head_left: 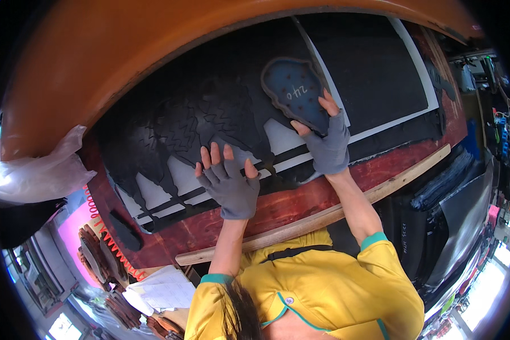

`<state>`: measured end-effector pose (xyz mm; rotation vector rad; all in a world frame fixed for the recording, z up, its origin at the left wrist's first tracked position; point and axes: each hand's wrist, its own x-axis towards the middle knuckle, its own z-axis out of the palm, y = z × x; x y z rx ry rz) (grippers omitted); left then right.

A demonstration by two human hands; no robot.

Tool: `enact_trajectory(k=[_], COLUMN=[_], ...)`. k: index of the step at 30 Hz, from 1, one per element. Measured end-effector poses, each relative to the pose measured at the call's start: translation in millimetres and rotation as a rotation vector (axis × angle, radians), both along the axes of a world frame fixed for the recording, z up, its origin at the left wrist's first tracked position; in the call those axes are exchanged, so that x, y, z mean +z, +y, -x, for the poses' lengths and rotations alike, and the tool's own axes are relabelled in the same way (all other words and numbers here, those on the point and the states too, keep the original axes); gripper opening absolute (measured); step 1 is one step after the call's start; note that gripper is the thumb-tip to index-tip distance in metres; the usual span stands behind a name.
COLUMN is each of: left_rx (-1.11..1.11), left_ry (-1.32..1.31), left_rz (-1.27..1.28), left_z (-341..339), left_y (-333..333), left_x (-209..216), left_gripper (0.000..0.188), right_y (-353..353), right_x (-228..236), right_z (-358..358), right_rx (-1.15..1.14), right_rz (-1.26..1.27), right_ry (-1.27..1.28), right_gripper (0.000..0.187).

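Note:
My right hand (330,139), in a grey fingerless glove, grips the narrow near end of a cutting die (294,90). The die is blue inside, with a rusty metal rim, dark dots and white handwriting. It lies on a black sheet (181,68), beside that sheet's right edge. My left hand (228,181), gloved the same way, rests with fingers spread over the sheet's near part and holds nothing. Around its fingertips the sheet has zigzag cuts and gaps, with a whitish surface (156,190) showing through.
Another black sheet (368,68) lies to the right on white backing. An orange machine part (96,62) arches over the far side. A wooden strip (266,237) edges the red table (192,235). Left are a plastic bag (45,170), a red coiled hose (105,232) and several stacked dies (99,255).

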<state>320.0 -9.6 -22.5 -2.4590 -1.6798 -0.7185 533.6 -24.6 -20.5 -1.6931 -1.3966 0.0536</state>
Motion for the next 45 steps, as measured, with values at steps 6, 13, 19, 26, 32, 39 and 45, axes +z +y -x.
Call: enact_trajectory(k=[6, 13, 19, 26, 32, 39, 45], left_rx=[0.010, 0.061, 0.069, -0.115, -0.195, -0.266, -0.129], left_ry=[-0.067, -0.018, -0.052, -0.190, -0.043, -0.118, 0.012], left_rz=[-0.102, -0.169, -0.173, -0.518, -0.966, -0.651, -0.123], left_z=[-7, -21, -33, -36, -102, -73, 3], left_y=[6, 34, 94, 141, 250, 209, 99], left_x=[-7, -8, 1, 58, 142, 72, -10], left_gripper=[0.043, 0.038, 0.038, 0.056, 0.059, 0.062, 0.057], right_y=[8, 34, 98, 10, 9, 56, 62], right_x=[-10, -6, 10, -9, -31, -30, -32], right_z=[-1, -13, -26, -10, -5, -13, -12], right_rx=[-0.006, -0.018, 0.005, 0.029, 0.107, 0.082, 0.083], right_rz=[-0.090, -0.108, -0.133, -0.079, 0.098, 0.087, 0.117], right_ry=[-0.025, -0.099, -0.105, -0.199, -0.370, -0.327, -0.329], right_gripper=[0.062, 0.063, 0.078, 0.069, 0.024, 0.018, 0.014])
